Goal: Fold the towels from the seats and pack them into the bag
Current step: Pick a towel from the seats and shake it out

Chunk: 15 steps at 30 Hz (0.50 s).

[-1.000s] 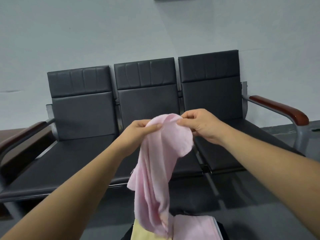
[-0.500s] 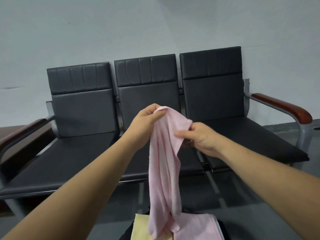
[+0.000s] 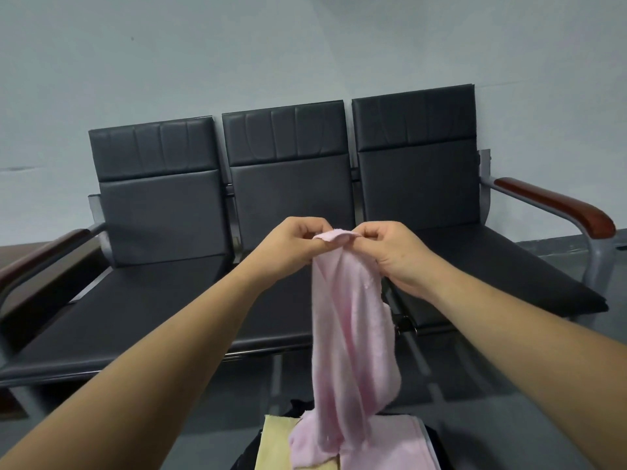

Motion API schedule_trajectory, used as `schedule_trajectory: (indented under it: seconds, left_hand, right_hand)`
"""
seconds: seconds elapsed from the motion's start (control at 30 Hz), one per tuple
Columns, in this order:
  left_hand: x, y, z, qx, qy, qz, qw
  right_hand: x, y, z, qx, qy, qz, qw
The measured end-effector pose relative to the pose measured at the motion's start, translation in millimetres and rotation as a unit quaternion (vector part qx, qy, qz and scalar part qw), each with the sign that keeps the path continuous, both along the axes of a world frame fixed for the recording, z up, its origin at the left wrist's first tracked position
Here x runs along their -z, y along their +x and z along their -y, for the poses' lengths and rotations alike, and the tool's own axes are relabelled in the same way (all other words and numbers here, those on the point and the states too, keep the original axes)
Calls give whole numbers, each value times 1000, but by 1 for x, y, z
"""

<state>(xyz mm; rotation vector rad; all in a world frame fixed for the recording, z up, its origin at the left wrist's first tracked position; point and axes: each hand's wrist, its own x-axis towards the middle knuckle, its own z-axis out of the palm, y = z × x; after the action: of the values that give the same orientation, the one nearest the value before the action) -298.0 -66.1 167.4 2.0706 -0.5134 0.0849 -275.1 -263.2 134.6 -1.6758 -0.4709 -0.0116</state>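
Left hand point(image 3: 291, 245) and right hand point(image 3: 390, 252) both pinch the top edge of the pink towel point(image 3: 349, 334), fingers curled on it. Towel hangs in front of the black seats point(image 3: 163, 300), its lower end draped on folded pink and yellow towels point(image 3: 274, 449) in the bag point(image 3: 247, 456) below.

Three black padded seats point(image 3: 288, 205) stand joined in a row against a plain pale grey wall point(image 3: 305, 45). Brown wooden armrests point(image 3: 556, 206) cap both ends. The floor point(image 3: 458, 395) is dark grey.
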Motion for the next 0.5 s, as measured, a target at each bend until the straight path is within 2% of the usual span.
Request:
schedule_trajectory:
  seconds: [0.17,0.23,0.37,0.5]
  left_hand:
    - [-1,1,5,-15,-11,3,1000]
    - [2,7,-1,-50,-19,20,998]
    - [5,23,-27,-144,-17,38,989]
    - [10,32,-53,-218,93,65,969]
  right_hand:
    - [12,-1,8,-24,-80,2,997]
    - [22,4,16,-40,-165,-5,985]
    - [44,16,46,-17,-389,-29,921]
    - [48,27,80,60,-384,-56,920]
